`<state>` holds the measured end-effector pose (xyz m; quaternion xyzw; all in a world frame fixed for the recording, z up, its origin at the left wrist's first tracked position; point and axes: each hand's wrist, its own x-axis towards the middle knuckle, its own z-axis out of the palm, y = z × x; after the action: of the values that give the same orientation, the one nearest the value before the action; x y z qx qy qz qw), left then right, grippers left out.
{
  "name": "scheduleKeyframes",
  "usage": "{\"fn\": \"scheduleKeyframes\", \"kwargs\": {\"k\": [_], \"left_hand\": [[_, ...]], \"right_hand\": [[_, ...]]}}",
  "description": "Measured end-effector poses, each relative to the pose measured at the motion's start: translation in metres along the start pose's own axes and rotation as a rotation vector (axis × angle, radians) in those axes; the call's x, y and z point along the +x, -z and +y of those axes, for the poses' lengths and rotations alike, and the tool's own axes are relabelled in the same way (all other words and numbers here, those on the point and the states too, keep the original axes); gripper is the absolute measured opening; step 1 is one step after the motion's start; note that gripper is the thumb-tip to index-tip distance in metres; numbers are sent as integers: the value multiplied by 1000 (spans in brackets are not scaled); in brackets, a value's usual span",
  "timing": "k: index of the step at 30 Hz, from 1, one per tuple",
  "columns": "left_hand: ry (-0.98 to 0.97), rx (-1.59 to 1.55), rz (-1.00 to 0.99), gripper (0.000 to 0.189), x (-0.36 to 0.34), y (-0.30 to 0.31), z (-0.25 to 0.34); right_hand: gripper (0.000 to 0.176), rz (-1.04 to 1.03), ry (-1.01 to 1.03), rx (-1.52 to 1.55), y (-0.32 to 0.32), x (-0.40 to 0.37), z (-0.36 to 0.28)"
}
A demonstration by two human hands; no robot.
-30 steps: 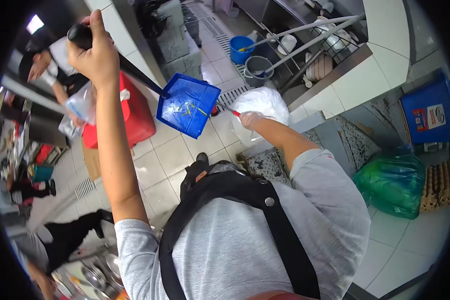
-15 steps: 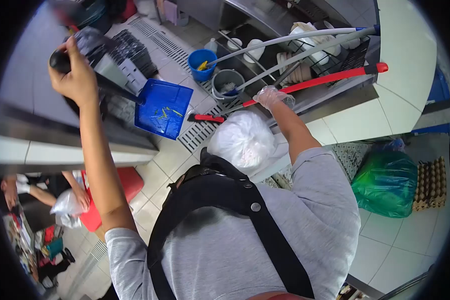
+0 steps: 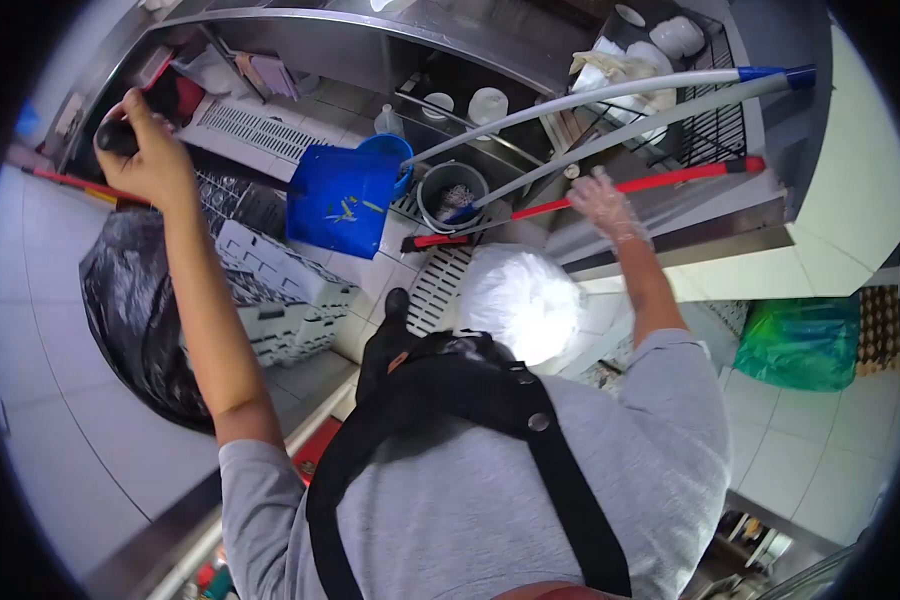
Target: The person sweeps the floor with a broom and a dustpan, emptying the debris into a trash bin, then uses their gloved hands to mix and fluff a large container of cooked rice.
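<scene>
My left hand (image 3: 150, 155) is closed round the black handle of a blue dustpan (image 3: 340, 200), which hangs level with bits of green and yellow debris in it. My right hand (image 3: 608, 208), in a clear plastic glove, is at the middle of a red broom handle (image 3: 685, 176); its fingers look stretched out and apart, not wrapped round it. The broom's dark head (image 3: 420, 243) is low by the floor grate. A grey bucket (image 3: 453, 195) and a blue bucket (image 3: 403, 165) hold mops with long pale handles.
A full white bag (image 3: 523, 303) stands below the broom. Grey crates (image 3: 270, 290) and a black bag (image 3: 140, 310) are at the left. At the right are a green bag (image 3: 800, 340), egg trays (image 3: 881, 325) and a wire rack (image 3: 705, 125) with dishes.
The view has turned, showing more of the crates and black bag. My right hand has moved up along the broom handle and its fingers have loosened. The dustpan remains in my left hand.
</scene>
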<state>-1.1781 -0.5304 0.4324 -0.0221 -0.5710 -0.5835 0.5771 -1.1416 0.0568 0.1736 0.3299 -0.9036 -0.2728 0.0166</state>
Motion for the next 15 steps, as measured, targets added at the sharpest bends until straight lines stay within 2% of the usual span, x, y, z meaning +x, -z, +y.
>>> {"fn": "scheduleKeyframes", "kwargs": {"k": [2, 4, 5, 6, 7, 9, 10, 11, 12, 13, 14, 15], "left_hand": [[-16, 9, -18, 19, 12, -17, -32], [27, -132, -44, 18, 20, -38, -52], [-70, -64, -13, 17, 23, -49, -53], [-3, -107, -45, 17, 28, -53, -62], [-49, -89, -37, 16, 34, -58, -74], [-98, -71, -24, 16, 39, -65, -85], [-46, -129, -34, 15, 33, -68, -79], [5, -185, -41, 15, 26, -71, -73], [3, -184, -31, 15, 16, -71, -68], [-26, -200, -53, 13, 4, -72, -62], [-55, -215, -75, 11, -11, -73, -57], [-81, -255, -103, 9, -33, -73, -56]], "right_hand": [[40, 57, 1, -2, 13, -15, 9], [35, 174, -512, 265, 13, -25, 18], [35, 169, -522, 258, 25, -21, 11], [30, 321, -599, 279, 50, -8, -3], [25, 475, -672, 300, 69, 9, -20], [23, 443, -732, 588, 72, 54, -61], [25, 515, -744, 842, 72, 82, -85], [29, 353, -893, 1053, 129, 112, -108], [37, 281, -830, 1673, 159, 144, -120], [45, 138, -796, 2125, 159, 180, -128], [57, -15, -776, 2363, 184, 204, -129], [67, -80, -668, 2564, 221, 216, -128]]}}
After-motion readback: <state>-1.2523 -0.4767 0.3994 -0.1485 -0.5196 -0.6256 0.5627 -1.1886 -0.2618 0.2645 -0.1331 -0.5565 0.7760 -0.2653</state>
